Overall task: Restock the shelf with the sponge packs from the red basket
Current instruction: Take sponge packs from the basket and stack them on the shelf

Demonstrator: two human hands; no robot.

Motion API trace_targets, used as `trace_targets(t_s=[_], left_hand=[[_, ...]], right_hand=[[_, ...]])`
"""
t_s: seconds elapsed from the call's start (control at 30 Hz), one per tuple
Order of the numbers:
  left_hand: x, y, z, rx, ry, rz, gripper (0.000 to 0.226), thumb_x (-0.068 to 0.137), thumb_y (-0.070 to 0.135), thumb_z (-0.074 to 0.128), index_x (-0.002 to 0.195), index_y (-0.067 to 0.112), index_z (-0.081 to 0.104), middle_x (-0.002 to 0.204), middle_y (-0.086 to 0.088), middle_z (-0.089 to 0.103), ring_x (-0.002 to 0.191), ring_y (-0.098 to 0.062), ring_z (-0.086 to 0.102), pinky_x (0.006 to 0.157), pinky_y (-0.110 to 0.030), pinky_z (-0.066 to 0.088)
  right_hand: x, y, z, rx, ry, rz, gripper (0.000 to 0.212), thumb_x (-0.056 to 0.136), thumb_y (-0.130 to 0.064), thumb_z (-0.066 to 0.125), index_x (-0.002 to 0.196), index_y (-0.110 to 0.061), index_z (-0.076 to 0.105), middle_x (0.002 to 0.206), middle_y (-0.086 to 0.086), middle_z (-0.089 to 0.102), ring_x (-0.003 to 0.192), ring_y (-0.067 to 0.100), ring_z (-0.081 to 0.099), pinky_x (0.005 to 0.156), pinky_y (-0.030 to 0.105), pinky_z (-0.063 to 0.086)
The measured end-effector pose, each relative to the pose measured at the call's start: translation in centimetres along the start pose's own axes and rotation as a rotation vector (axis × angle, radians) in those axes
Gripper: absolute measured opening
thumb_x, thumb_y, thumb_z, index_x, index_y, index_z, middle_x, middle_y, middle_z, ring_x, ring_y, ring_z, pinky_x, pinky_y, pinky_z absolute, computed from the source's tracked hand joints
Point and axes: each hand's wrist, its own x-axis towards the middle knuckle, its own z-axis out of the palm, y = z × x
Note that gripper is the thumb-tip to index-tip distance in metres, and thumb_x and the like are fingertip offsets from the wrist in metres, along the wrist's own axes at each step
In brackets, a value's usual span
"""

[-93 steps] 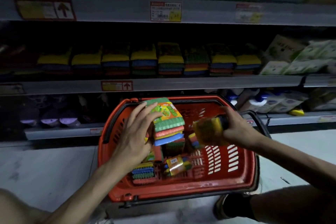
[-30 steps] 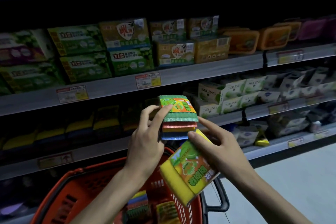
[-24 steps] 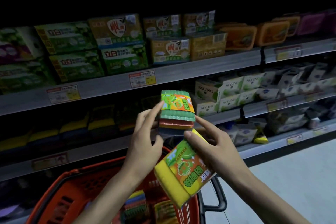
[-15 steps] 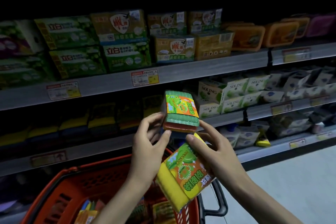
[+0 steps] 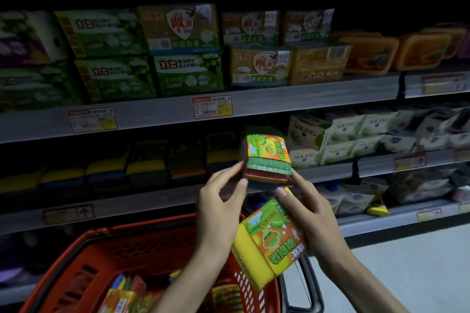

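My left hand (image 5: 220,208) pinches the lower left edge of a sponge pack (image 5: 267,157) with green, red and blue layers, raised in front of the sponge shelf (image 5: 152,201). My right hand (image 5: 309,216) grips a second sponge pack (image 5: 269,239), yellow with an orange and green label, tilted below the first; its fingertips also touch the first pack's right side. The red basket (image 5: 142,251) stands below my arms with several sponge packs (image 5: 122,297) inside. A row of stacked sponge packs (image 5: 106,168) lies in shadow on that shelf.
The shelf above carries green and yellow soap boxes (image 5: 178,58) and orange tubs (image 5: 368,53). White and green packs (image 5: 343,134) fill the shelf to the right of the sponges. A yellow item (image 5: 377,208) sits on the lower right shelf. Pale floor (image 5: 419,274) lies at the right.
Both hands rose out of the basket with a pack each. Over the last second the layered pack moved up and toward the sponge shelf, and my right fingertips came against its side.
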Motion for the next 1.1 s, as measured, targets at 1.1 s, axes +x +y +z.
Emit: trace_targets(t_s=[1.1], left_hand=[[4.7, 0.2, 3.3, -0.209, -0.132, -0.255, 0.05, 0.1, 0.006, 0.059, 0.148, 0.016, 0.055, 0.143, 0.0, 0.062, 0.134, -0.007, 0.055, 0.098, -0.013, 0.05]], right_hand=[[6.8, -0.6, -1.1, -0.008, -0.022, -0.029, 0.094, 0.063, -0.057, 0.079, 0.149, -0.032, 0.049, 0.145, -0.021, 0.055, 0.128, -0.006, 0.057, 0.097, 0.024, 0.052]])
